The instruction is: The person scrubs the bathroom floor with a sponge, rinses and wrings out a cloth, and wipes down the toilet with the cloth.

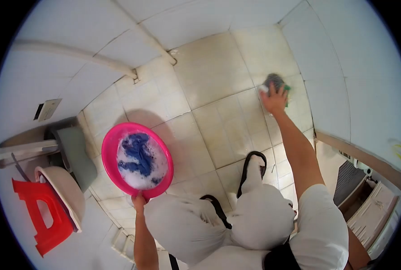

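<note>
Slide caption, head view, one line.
Left hand on pink basin of suds and blue cloth; right hand on blurred grey scrubber against floor tiles.

Sudsy pink basin left of grey scrubber

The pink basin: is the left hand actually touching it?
Touching. The head view shows the left hand gripping the near rim of the pink basin.

1 left hand, 1 right hand; 2 sandals, 2 pipes.
Basins: 1 pink basin, 1 beige basin. Singles: 1 grey-and-green scrubber (blurred), 1 red plastic piece, 1 wall plate. Blue cloth: at least 1 piece, exact count unclear in the suds.
</note>
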{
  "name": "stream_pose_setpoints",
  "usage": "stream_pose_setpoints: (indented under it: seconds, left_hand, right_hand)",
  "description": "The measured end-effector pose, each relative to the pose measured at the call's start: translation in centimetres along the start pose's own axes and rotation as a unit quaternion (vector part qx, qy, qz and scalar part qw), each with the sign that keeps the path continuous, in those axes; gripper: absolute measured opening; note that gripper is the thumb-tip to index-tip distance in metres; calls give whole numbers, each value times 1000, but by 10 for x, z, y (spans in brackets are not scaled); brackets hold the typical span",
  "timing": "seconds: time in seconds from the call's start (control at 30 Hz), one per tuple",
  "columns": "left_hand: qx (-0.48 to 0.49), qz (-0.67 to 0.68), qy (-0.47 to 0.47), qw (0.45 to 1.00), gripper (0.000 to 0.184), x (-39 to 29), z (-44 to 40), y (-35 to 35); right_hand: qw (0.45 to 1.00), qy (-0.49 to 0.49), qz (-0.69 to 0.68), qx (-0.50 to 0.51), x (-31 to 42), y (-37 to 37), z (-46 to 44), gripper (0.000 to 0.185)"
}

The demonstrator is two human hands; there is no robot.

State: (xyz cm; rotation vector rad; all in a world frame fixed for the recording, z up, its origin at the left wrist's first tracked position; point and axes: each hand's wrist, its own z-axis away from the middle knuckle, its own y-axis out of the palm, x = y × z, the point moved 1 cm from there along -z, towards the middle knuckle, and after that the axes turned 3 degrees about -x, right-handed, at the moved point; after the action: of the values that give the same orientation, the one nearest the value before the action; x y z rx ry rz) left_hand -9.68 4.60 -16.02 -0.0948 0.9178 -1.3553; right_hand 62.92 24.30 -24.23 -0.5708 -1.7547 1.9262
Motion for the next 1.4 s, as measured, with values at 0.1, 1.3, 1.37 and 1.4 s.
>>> stream_pose_setpoints:
  seconds: [0.1,1.3,1.37,1.4]
  left_hand:
    - [28,185,-28,982,27,-15,-17,14]
    - [272,-236,149,921,35,-288,60,259]
    - [261,-238,143,925,33,-288,49,262]
    - [226,-256,160,926,28,-288,45,265]
  right_hand:
    - [993,-87,-59,-52,50,-4,36,82]
    - [898,-428,-89,55,-29,-35,-1,66]
    - [942,-330,-62,5,-83,-31,-32,64]
    - [973,-220,-47,-44,-106,-29,-48,65]
